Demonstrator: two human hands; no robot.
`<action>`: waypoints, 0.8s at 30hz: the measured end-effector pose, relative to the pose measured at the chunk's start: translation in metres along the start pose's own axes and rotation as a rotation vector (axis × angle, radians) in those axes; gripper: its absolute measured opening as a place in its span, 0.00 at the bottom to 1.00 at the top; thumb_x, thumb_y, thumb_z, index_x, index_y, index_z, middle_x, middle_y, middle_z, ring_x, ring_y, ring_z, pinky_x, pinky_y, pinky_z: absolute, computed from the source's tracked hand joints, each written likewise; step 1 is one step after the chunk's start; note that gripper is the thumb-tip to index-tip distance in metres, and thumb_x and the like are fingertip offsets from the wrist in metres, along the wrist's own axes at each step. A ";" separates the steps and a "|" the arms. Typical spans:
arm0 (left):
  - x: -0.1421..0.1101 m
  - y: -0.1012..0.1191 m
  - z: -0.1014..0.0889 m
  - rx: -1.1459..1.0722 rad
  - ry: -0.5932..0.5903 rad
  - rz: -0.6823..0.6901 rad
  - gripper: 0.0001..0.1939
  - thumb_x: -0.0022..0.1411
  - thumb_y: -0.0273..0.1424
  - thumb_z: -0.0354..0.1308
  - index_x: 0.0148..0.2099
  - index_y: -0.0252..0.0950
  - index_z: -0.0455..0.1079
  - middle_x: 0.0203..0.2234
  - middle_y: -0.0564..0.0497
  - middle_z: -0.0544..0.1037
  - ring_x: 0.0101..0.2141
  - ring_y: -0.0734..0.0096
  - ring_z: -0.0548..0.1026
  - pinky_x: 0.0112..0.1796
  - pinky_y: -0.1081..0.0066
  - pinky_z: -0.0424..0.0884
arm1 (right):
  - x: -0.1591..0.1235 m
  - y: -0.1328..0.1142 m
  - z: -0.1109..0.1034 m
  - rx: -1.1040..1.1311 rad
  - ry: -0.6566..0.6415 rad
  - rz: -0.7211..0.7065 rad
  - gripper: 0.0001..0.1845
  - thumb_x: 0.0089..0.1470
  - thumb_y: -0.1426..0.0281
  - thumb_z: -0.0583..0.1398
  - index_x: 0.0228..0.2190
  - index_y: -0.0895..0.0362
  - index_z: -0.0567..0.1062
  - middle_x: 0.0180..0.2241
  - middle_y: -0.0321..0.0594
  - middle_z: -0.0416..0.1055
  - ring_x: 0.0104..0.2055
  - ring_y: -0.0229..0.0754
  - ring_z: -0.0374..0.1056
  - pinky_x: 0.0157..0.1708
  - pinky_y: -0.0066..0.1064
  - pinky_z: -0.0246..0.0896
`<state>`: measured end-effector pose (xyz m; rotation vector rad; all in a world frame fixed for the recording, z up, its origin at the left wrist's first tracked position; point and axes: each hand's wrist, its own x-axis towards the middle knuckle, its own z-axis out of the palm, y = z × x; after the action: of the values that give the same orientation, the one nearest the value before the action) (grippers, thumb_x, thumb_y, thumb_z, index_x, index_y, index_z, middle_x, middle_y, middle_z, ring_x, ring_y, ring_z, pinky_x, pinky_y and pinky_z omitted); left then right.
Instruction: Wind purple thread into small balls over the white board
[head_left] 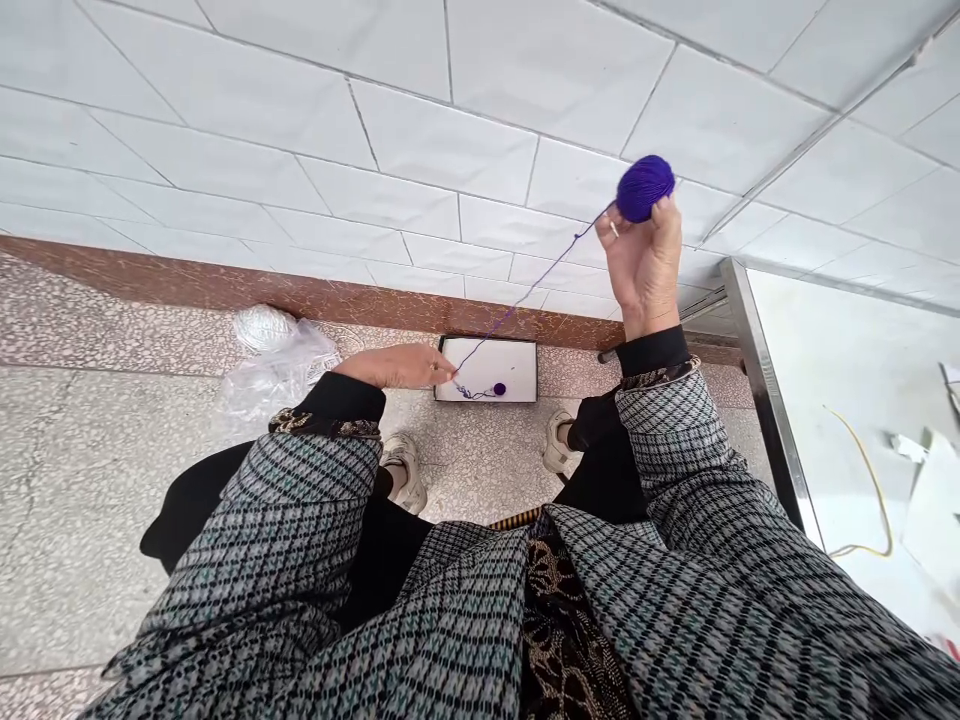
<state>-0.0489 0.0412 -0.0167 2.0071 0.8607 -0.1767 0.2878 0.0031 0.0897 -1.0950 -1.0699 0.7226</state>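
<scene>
My right hand [643,255] is raised at the upper right, its fingers closed around a purple yarn ball [645,188]. From the ball a purple strand [531,290] runs taut down to the left. My left hand [409,366] pinches that strand between its fingertips, low in front of me. Beneath the fingertips hangs a short tangled length of yarn, lighter in part. It trails over a shallow white box [517,352] with a dark rim on the floor. Inside the box sits a small dark purple ball [499,389].
A white yarn ball [262,328] and a clear plastic bag [259,395] lie on the floor at the left. A tiled wall [450,140] rises ahead. On the right stands a metal-edged white table [810,400] with a yellow cord [874,475]. My shoes flank the box.
</scene>
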 end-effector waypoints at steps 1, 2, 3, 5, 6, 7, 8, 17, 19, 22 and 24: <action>0.003 0.002 0.002 0.026 0.134 -0.043 0.18 0.60 0.39 0.60 0.46 0.36 0.85 0.49 0.39 0.87 0.51 0.49 0.82 0.55 0.59 0.75 | -0.007 -0.007 0.008 0.018 -0.050 0.024 0.37 0.52 0.35 0.63 0.51 0.47 0.68 0.51 0.43 0.70 0.61 0.52 0.68 0.52 0.43 0.74; 0.005 0.007 0.003 0.026 0.292 -0.060 0.23 0.62 0.38 0.59 0.53 0.33 0.83 0.56 0.36 0.84 0.58 0.46 0.78 0.62 0.55 0.70 | -0.015 -0.012 0.018 0.038 -0.093 0.052 0.39 0.50 0.35 0.64 0.51 0.47 0.67 0.52 0.43 0.70 0.60 0.53 0.69 0.52 0.45 0.75; 0.006 0.015 0.003 -0.007 0.441 -0.045 0.27 0.63 0.37 0.57 0.60 0.31 0.79 0.62 0.34 0.79 0.64 0.45 0.74 0.66 0.52 0.66 | -0.022 -0.016 0.027 0.063 -0.137 0.081 0.40 0.49 0.35 0.66 0.52 0.46 0.67 0.52 0.43 0.69 0.59 0.52 0.70 0.51 0.45 0.76; 0.008 0.035 0.004 -0.186 0.606 0.097 0.32 0.66 0.38 0.55 0.68 0.30 0.71 0.69 0.34 0.72 0.69 0.48 0.67 0.70 0.51 0.59 | -0.034 -0.019 0.046 0.122 -0.224 0.141 0.42 0.44 0.37 0.69 0.52 0.45 0.65 0.54 0.43 0.69 0.54 0.51 0.72 0.49 0.45 0.77; 0.008 0.046 0.006 -0.317 0.614 0.200 0.34 0.66 0.39 0.56 0.70 0.32 0.69 0.70 0.35 0.70 0.70 0.50 0.66 0.71 0.52 0.59 | -0.039 -0.018 0.054 0.145 -0.264 0.172 0.43 0.42 0.39 0.70 0.52 0.45 0.65 0.55 0.43 0.69 0.52 0.50 0.72 0.47 0.44 0.77; 0.010 0.057 0.007 -0.453 0.591 0.296 0.34 0.66 0.41 0.58 0.71 0.34 0.68 0.70 0.37 0.71 0.70 0.52 0.67 0.70 0.53 0.61 | -0.043 -0.016 0.061 0.165 -0.299 0.200 0.44 0.41 0.40 0.71 0.52 0.45 0.64 0.55 0.43 0.69 0.50 0.50 0.72 0.46 0.44 0.78; 0.012 0.067 0.010 -0.584 0.561 0.368 0.33 0.65 0.42 0.60 0.69 0.36 0.69 0.68 0.39 0.73 0.69 0.53 0.69 0.68 0.53 0.64 | -0.045 -0.013 0.067 0.183 -0.326 0.220 0.44 0.40 0.41 0.72 0.52 0.45 0.64 0.54 0.43 0.69 0.48 0.49 0.71 0.45 0.43 0.78; 0.016 0.083 0.022 -1.053 0.582 0.297 0.09 0.58 0.35 0.66 0.35 0.37 0.72 0.18 0.59 0.60 0.19 0.79 0.55 0.22 0.74 0.51 | -0.039 0.008 0.073 0.049 -0.265 0.243 0.38 0.51 0.37 0.66 0.51 0.47 0.64 0.45 0.41 0.68 0.50 0.44 0.71 0.45 0.37 0.79; 0.012 0.077 0.019 -1.045 0.618 0.266 0.09 0.58 0.37 0.65 0.33 0.37 0.73 0.17 0.59 0.58 0.19 0.78 0.52 0.21 0.73 0.45 | -0.033 0.010 0.068 0.031 -0.209 0.239 0.38 0.52 0.36 0.66 0.50 0.48 0.65 0.43 0.41 0.68 0.49 0.44 0.72 0.45 0.36 0.79; 0.006 0.073 0.018 -0.978 0.578 0.224 0.11 0.57 0.40 0.63 0.32 0.36 0.75 0.16 0.58 0.59 0.18 0.78 0.51 0.22 0.73 0.45 | -0.024 0.022 0.059 0.032 -0.109 0.228 0.33 0.57 0.39 0.64 0.49 0.50 0.66 0.43 0.42 0.68 0.47 0.44 0.73 0.46 0.38 0.80; 0.001 0.075 0.017 -0.873 0.517 0.242 0.12 0.55 0.40 0.63 0.30 0.35 0.75 0.15 0.57 0.60 0.18 0.78 0.54 0.22 0.73 0.48 | -0.018 0.033 0.054 0.000 -0.068 0.230 0.28 0.61 0.43 0.63 0.49 0.50 0.65 0.44 0.42 0.68 0.47 0.44 0.72 0.46 0.38 0.79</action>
<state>0.0029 0.0029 0.0247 1.2989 0.7960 0.7640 0.2318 0.0164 0.0575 -1.2136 -1.0101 0.9479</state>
